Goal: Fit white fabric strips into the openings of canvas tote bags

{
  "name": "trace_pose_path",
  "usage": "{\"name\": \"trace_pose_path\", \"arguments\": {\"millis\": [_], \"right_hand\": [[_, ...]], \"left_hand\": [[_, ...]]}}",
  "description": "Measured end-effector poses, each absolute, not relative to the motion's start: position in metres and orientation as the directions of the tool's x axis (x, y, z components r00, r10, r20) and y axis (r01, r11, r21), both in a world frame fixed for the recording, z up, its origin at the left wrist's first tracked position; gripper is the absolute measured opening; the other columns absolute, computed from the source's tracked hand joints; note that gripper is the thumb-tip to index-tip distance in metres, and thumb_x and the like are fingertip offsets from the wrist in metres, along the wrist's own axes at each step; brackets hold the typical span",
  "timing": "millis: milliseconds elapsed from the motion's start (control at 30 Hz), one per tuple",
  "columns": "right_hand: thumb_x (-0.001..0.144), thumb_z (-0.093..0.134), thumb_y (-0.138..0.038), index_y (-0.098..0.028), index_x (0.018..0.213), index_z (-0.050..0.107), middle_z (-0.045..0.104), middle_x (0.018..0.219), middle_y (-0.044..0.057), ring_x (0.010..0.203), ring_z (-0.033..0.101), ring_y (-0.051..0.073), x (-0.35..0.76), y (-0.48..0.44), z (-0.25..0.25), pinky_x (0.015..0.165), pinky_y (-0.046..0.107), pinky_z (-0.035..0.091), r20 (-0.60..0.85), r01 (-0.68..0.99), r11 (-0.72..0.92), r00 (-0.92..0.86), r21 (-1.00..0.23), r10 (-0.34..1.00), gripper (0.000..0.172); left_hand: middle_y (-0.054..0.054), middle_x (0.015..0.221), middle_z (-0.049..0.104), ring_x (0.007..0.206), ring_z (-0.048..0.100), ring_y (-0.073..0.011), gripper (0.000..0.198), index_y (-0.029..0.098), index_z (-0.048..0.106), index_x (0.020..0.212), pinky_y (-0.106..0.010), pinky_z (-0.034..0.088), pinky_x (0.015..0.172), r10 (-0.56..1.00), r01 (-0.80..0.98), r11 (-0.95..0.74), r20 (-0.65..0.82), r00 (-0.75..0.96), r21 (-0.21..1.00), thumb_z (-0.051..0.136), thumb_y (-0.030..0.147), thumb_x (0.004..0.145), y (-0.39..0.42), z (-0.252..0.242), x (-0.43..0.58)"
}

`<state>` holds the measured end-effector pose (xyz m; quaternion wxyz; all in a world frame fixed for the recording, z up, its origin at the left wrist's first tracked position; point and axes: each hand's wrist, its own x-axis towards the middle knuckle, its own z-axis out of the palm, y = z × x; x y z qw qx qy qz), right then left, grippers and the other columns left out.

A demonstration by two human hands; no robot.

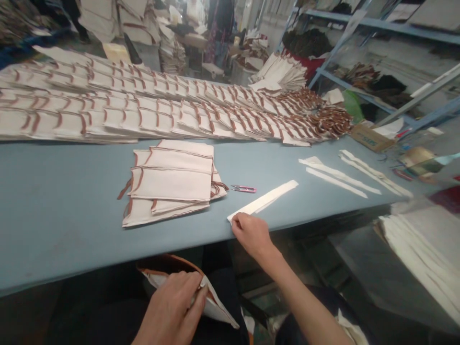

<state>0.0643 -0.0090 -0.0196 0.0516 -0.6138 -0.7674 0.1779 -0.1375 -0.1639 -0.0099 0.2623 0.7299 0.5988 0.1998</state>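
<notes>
Below the table's front edge, my left hand (176,304) grips the edge of a cream fabric piece with brown trim (219,311), its fingers closed over the rim. My right hand (251,232) is closed at the near end of a white fabric strip (273,194) that lies slantwise on the table; the fingertips are tucked under and partly hidden. Left of that strip sits a small pile of cream pieces with brown edging (172,182). Between pile and strip lie pink-handled thread snips (244,189).
Long overlapping rows of cream, brown-trimmed pieces (161,112) cover the back of the blue table (72,191). More white strips (338,177) lie to the right, near a cardboard box (372,138). Stacked pale cloth (424,254) stands low at right, beneath blue shelving (381,21).
</notes>
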Motion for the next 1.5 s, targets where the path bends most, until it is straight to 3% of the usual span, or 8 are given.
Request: {"name": "trace_pose_path", "arguments": {"millis": [200,300,433,667,900,1067,1367,1500], "right_hand": [[0.09,0.054,-0.028,-0.02,0.074,0.07,0.069,0.068,0.0,0.066,0.061,0.017,0.083,0.003,-0.028,0.059,0.025,0.037,-0.166,0.808,0.088,-0.224,-0.583,0.96,0.024],[0.089,0.052,-0.032,-0.02,0.072,0.068,0.064,0.065,-0.002,0.064,0.056,0.016,0.09,0.005,-0.032,0.058,0.024,0.038,-0.155,0.719,0.071,-0.243,-0.691,0.958,0.027],[0.089,0.053,-0.036,-0.019,0.072,0.065,0.059,0.065,-0.002,0.064,0.051,0.015,0.096,0.003,-0.034,0.059,0.023,0.039,-0.137,0.591,0.048,-0.264,-0.805,0.955,0.026],[0.09,0.056,-0.039,-0.02,0.069,0.058,0.052,0.06,-0.005,0.057,0.046,0.013,0.111,0.003,-0.034,0.056,0.024,0.038,-0.118,0.351,-0.025,-0.246,-0.936,0.962,0.028],[0.092,0.053,-0.045,-0.021,0.081,0.056,0.058,0.065,-0.003,0.053,0.048,0.012,0.157,0.023,-0.037,0.044,0.022,0.033,-0.071,0.109,-0.09,0.167,-0.99,0.983,0.026],[0.1,0.051,-0.049,-0.017,0.09,0.059,0.065,0.076,0.0,0.048,0.05,0.009,0.161,0.061,-0.038,0.04,0.02,0.036,-0.178,-0.148,-0.136,0.314,-0.979,0.933,0.034],[0.104,0.063,-0.035,-0.013,0.107,0.065,0.065,0.086,-0.001,0.059,0.059,0.008,0.179,0.148,-0.042,0.05,0.02,0.051,-0.367,-0.286,-0.257,0.457,-0.923,0.811,0.022],[0.103,0.065,-0.033,-0.014,0.117,0.065,0.069,0.103,0.004,0.077,0.068,0.014,0.201,0.176,-0.036,0.065,0.028,0.06,-0.398,-0.305,-0.272,0.515,-0.913,0.759,0.024]], "left_hand": [[0.001,0.075,0.07,0.069,0.071,-0.0198,0.012,0.024,0.055,0.095,-0.029,0.049,0.067,0.978,0.602,0.159,-0.21,0.014,0.782,0.045,0.018,0.091,-0.142,-0.009,-0.126],[-0.002,0.084,0.075,0.076,0.075,-0.0222,0.04,0.02,0.053,0.128,-0.031,0.052,0.072,0.977,0.6,0.142,-0.208,0.041,0.787,0.044,0.016,0.09,-0.123,-0.002,-0.118],[-0.007,0.086,0.079,0.084,0.077,-0.0273,0.063,0.016,0.04,0.155,-0.035,0.054,0.077,0.937,0.836,-0.012,-0.285,0.201,0.549,0.044,0.013,0.092,-0.092,0.005,-0.099],[-0.018,0.098,0.079,0.091,0.077,-0.0345,0.062,0.015,0.043,0.156,-0.043,0.057,0.081,0.903,0.941,-0.137,-0.352,0.247,0.309,0.047,0.014,0.095,-0.053,-0.003,-0.065],[-0.02,0.094,0.079,0.089,0.077,-0.0376,0.062,0.013,0.042,0.158,-0.047,0.058,0.078,0.887,0.963,-0.163,-0.394,0.239,0.216,0.045,0.013,0.096,-0.051,0.002,-0.058],[-0.02,0.092,0.079,0.089,0.078,-0.0368,0.063,0.013,0.04,0.159,-0.047,0.058,0.079,0.881,0.969,-0.176,-0.412,0.234,0.172,0.044,0.012,0.095,-0.048,0.002,-0.056],[-0.02,0.095,0.08,0.091,0.078,-0.0392,0.062,0.011,0.04,0.159,-0.049,0.059,0.08,0.876,0.968,-0.188,-0.417,0.242,0.165,0.04,0.01,0.097,-0.049,0.006,-0.054],[-0.02,0.094,0.08,0.089,0.078,-0.0397,0.062,0.01,0.04,0.159,-0.051,0.059,0.079,0.874,0.965,-0.208,-0.412,0.258,0.163,0.039,0.009,0.097,-0.049,0.001,-0.056]]}}
